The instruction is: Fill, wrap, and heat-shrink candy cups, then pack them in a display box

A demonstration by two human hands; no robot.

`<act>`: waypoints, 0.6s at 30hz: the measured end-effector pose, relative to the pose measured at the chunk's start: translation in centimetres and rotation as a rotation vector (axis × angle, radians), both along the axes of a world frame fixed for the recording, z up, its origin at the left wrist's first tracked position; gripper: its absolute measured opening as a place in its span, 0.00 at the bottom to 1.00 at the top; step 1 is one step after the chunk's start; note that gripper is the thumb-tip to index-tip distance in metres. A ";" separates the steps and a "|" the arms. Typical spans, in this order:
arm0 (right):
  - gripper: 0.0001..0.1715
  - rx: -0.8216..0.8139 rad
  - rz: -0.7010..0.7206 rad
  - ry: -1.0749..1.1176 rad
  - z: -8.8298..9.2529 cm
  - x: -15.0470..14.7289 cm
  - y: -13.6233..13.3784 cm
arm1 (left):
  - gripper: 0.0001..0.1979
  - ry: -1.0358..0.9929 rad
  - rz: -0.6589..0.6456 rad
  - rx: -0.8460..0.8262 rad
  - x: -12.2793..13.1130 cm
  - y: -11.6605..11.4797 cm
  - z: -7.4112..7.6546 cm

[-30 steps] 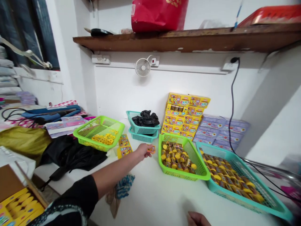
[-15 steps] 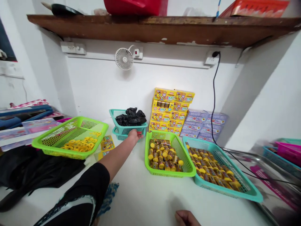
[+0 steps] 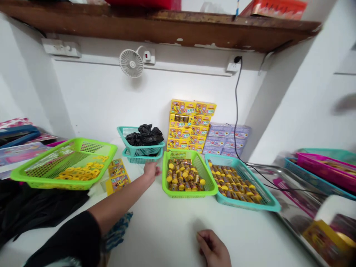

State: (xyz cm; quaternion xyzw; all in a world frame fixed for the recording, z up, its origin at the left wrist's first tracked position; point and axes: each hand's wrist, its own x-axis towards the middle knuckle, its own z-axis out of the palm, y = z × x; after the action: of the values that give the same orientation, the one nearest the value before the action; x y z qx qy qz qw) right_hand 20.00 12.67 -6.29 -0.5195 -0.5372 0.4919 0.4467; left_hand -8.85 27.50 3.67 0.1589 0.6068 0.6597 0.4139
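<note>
My left hand (image 3: 151, 170) reaches across the white table just in front of two stacked teal baskets (image 3: 140, 151). Its fingers look curled, and whatever they may hold is hidden. Black plastic bags (image 3: 144, 135) fill the upper basket. Right of that hand stands a lime-green basket (image 3: 178, 193) with a heap of small yellow-capped jars (image 3: 185, 176). A teal basket (image 3: 267, 203) beside it holds rows of similar jars (image 3: 236, 184). At the front of the table, my right hand (image 3: 213, 247) is closed in a loose fist, thumb against the fingers, with nothing visible in it.
Yellow boxes (image 3: 180, 131) and purple boxes (image 3: 226, 137) are stacked against the wall. On the left, a lime-green basket (image 3: 25, 171) holds yellow rings, beside printed yellow cards (image 3: 118, 176). A black cable (image 3: 236, 111) hangs down to a metal tray (image 3: 292, 218). A fan (image 3: 131, 63) sits below the shelf (image 3: 155, 26).
My view has turned to the right. My left hand has drawn back slightly from the stacked teal baskets. More of my right hand shows at the table's front.
</note>
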 end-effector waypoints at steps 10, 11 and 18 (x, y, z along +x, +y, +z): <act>0.08 0.036 -0.025 0.006 1.6 -0.5 -0.4 | 0.08 0.831 -0.415 0.120 3.1 -14.0 -8.2; 0.08 0.043 -0.024 0.009 1.6 -0.6 -0.5 | 0.11 1.033 -0.500 0.197 3.0 -14.7 -8.8; 0.10 0.047 0.013 0.018 0.7 -1.7 -0.9 | 0.35 1.853 -0.840 0.689 2.9 -19.2 -12.2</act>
State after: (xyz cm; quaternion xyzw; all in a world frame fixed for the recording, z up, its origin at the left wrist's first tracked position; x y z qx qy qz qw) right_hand 18.31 11.76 -5.59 -0.5009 -0.5480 0.4865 0.4606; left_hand -5.97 8.35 -8.50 0.9013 0.3625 0.2229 -0.0809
